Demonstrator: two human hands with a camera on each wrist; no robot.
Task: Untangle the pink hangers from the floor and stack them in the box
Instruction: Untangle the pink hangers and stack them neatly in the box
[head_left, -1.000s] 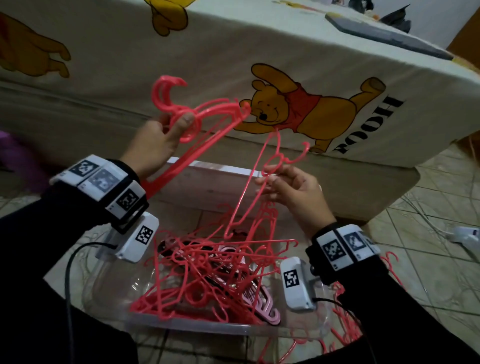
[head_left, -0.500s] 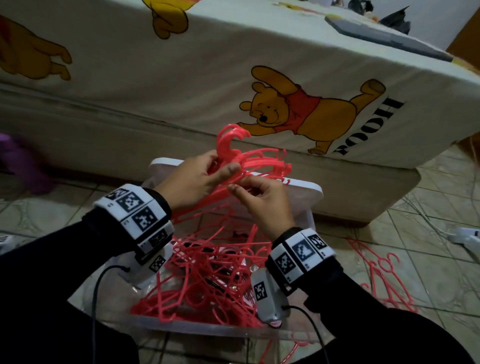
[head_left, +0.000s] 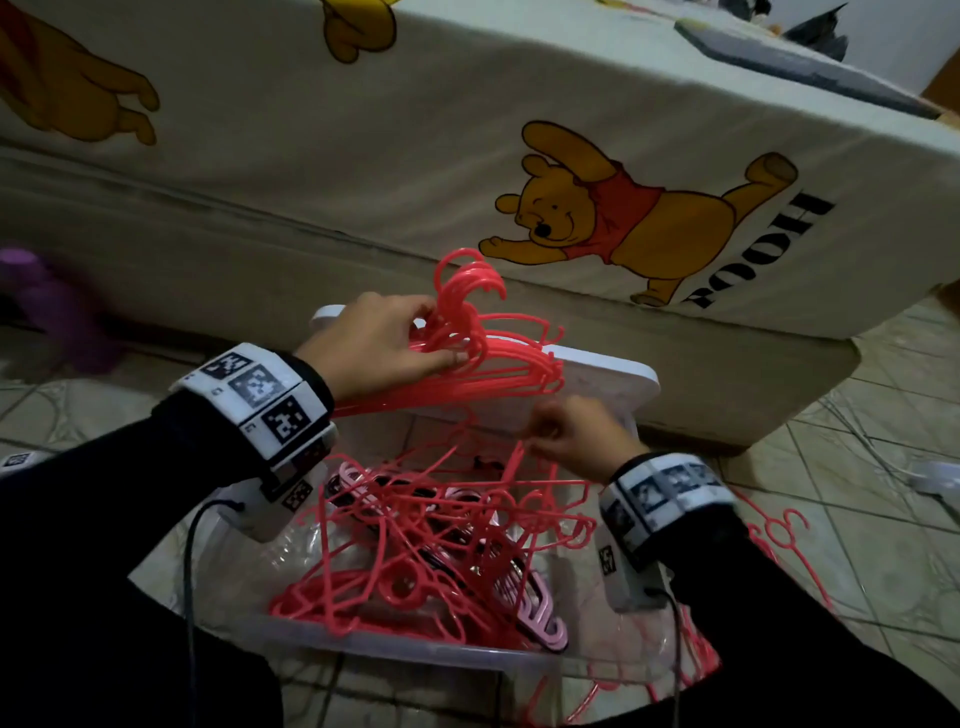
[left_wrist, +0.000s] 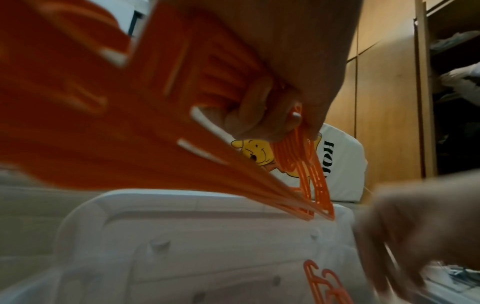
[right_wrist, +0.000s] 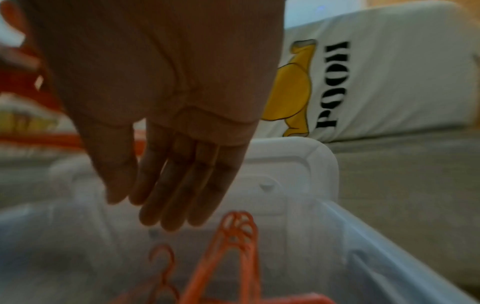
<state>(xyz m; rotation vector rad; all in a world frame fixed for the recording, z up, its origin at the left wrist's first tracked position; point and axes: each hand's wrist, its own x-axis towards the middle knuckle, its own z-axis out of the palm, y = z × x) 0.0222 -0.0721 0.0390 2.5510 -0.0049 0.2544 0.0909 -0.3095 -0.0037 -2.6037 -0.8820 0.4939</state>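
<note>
Pink hangers (head_left: 498, 358), nested into a neat bundle, are gripped at the necks by the left hand (head_left: 374, 348) above the clear box (head_left: 363, 644), where a tangled heap (head_left: 431, 540) lies. The right hand (right_wrist: 166, 127) is lowered toward that heap with fingers straight, holding nothing. Gathering seems under way; next, one hanger must be freed from the interlocked hooks. More hangers (head_left: 779, 540) lie on the floor beside the bed (head_left: 311, 156).
</note>
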